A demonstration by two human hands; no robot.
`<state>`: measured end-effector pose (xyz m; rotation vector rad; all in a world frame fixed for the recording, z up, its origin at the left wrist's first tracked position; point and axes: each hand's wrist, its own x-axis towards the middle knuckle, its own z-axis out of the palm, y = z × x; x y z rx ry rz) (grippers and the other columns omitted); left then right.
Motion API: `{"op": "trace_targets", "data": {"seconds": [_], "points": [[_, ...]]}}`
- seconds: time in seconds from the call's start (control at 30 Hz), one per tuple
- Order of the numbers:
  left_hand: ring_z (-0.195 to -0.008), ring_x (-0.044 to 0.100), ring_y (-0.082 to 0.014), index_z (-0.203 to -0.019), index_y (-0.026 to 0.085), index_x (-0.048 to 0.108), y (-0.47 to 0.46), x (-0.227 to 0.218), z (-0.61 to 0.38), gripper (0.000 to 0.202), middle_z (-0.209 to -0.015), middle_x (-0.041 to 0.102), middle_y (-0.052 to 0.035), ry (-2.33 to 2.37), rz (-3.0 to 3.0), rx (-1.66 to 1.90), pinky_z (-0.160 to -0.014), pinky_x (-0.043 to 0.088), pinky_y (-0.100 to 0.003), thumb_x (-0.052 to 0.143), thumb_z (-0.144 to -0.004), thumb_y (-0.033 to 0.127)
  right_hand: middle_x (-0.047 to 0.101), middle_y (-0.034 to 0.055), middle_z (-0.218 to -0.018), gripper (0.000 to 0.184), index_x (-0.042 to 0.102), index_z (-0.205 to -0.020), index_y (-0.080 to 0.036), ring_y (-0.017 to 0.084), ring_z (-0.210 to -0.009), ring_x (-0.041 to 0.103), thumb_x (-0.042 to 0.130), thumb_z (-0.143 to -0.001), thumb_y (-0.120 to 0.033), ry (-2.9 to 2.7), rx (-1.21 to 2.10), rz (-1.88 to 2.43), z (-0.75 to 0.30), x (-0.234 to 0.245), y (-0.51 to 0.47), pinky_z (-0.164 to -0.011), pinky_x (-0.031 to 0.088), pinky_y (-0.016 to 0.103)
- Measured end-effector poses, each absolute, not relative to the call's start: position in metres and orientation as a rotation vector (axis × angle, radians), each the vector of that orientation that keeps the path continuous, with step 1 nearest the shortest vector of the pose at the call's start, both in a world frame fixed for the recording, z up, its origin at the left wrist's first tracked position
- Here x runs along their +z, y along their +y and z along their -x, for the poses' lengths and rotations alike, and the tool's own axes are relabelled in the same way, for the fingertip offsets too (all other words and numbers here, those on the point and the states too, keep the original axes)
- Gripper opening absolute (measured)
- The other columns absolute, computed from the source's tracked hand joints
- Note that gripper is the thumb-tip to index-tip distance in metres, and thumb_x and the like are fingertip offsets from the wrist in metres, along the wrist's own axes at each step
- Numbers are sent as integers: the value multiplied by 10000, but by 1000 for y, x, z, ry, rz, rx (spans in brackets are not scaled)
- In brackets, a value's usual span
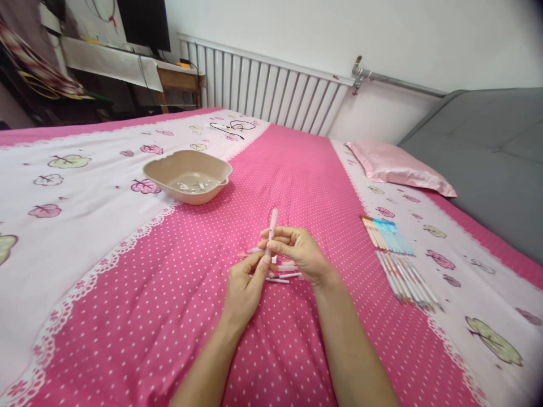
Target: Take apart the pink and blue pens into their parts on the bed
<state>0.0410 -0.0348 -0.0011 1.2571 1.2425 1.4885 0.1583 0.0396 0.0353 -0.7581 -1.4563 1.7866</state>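
A pale pink pen [274,220] stands nearly upright between my two hands, over the middle of the bed. My right hand [299,249] pinches its upper part between thumb and fingers. Lower down, my left hand [248,280] is closed around the pen's bottom end, which the fingers hide. Beneath and behind my hands lie several loose pink and white pens [289,268], partly covered by my fingers. Off to the right, rows of pens are laid side by side: an orange and blue group [388,234] and a whitish group [407,280] nearer me.
A beige plastic basin [186,169] with small clear pieces inside sits at the left. Farther back lies a black cable [233,129]. A pink pillow [399,167] rests by the grey headboard [487,147]. A white radiator [267,85] stands behind the bed.
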Motion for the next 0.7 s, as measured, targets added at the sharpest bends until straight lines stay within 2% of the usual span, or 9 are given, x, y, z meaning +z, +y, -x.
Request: {"op": "trace_targets", "data": {"seconds": [0.3,0.47,0.7], "points": [[-685,608,-162,-911,153,705,-34,-6,-39,256,-740,678,-18,1366,-1255,1553,-650,468,-252,581,-794,344,712,28,-789,276,679,-854,-183,150,-725,665,763,-611,-284,-1444,1747,805,-156,34,38,-667,525,273],[-682,622,-165,-910,152,712,-36,-5,-39,265,-765,697,-29,1412,-1224,1570,-658,479,-257,610,-770,353,709,26,-786,294,674,-852,-180,149,-722,664,766,-599,-298,-1460,1739,833,-154,35,37,-659,517,264],[-639,626,-142,-824,164,715,-35,-3,-41,187,-754,707,-28,1478,-1174,1627,-614,483,-225,659,-725,313,706,20,-771,285,673,-853,-186,154,-746,667,761,-606,-299,-1477,1716,818,-153,34,36,-698,513,274]]}}
